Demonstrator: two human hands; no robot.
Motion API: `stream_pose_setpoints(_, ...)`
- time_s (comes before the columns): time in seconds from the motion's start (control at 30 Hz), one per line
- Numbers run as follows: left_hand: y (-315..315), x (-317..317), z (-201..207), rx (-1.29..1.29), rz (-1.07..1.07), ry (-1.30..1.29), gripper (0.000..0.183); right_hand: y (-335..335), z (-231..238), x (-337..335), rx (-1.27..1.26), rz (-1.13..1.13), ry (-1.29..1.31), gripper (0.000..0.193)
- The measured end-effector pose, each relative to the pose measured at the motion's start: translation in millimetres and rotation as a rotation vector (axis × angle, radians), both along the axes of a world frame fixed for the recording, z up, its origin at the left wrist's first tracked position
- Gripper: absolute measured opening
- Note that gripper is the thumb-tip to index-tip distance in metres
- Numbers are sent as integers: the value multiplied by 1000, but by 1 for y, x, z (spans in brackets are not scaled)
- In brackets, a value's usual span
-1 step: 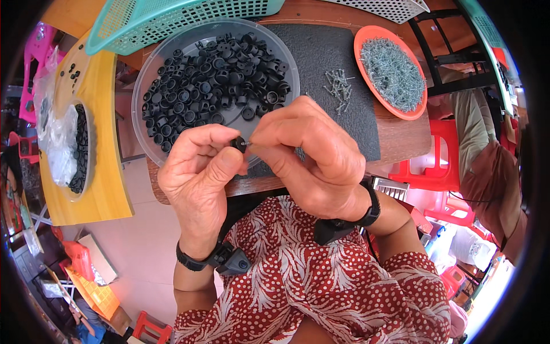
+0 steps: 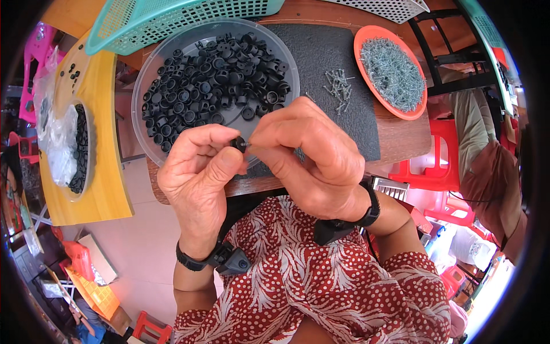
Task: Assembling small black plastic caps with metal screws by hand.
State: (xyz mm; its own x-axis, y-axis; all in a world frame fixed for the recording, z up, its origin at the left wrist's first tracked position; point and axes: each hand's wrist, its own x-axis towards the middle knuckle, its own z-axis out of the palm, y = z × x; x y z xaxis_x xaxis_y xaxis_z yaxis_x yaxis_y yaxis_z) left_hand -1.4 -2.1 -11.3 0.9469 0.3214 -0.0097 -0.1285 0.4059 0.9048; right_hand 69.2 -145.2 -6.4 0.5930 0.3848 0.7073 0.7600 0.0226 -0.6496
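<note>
My left hand (image 2: 197, 166) pinches a small black round plastic cap (image 2: 238, 143) between thumb and fingertips. My right hand (image 2: 312, 155) is closed with its fingertips together on a small silver screw (image 2: 245, 144), whose threaded shank shows at the cap's right side. My fingers cover the rest of the screw. Just beyond my hands, a clear round tub (image 2: 137, 109) holds a heap of similar black caps (image 2: 206, 80). Beyond my right hand, a loose pile of screws (image 2: 339, 89) lies on a dark grey mat (image 2: 292, 51).
An orange plate (image 2: 420, 106) heaped with screws stands at the right. Behind the tub are a teal perforated basket (image 2: 177, 23) and a white basket (image 2: 395, 8). Another table (image 2: 91, 195) at the left bears a second tub of black parts. Red stools (image 2: 435, 166) stand at the right.
My right fingertips have shifted very slightly, and a little more of the screw shows beside the cap. Everything else has stayed where it was.
</note>
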Motion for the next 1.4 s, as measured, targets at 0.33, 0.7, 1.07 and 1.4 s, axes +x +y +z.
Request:
stream_pose_setpoints(0.33, 5, 1, -7, 64, -39, -81, 23, 1, 1, -5, -35, -24, 107, 20)
stream_pose_setpoints(0.7, 16, 4, 1, 71, 19, -81, 20, -8, 14, 16, -186, -44, 341, 26)
stream_pose_setpoints(1.07, 18, -2, -1, 110, 84, -35, 19, 3, 4, 40, -915, 75, -218, 14)
stream_pose_setpoints(1.4, 15, 0, 2, 82, 122, -7, 22, 3, 9, 33, -581, 177, 1, 11)
